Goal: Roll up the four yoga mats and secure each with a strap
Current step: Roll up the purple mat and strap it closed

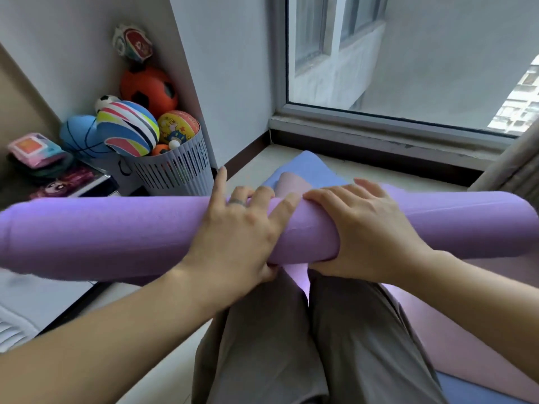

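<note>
A purple yoga mat (102,228), rolled into a long tube, lies across my knees from the left edge to the right edge. My left hand (242,228) grips the roll at its middle, fingers over the top and thumb underneath. My right hand (358,225) grips it just to the right, fingers curled over the top. Beneath my legs lie a flat pink mat (455,330) and a blue mat (309,167) that reaches toward the window. No strap shows.
A grey slatted basket (178,170) full of balls stands at the left by a white wall. Small toys (38,153) sit on a low shelf at far left. A window sill (379,135) runs behind the mats, and a curtain (513,164) hangs at right.
</note>
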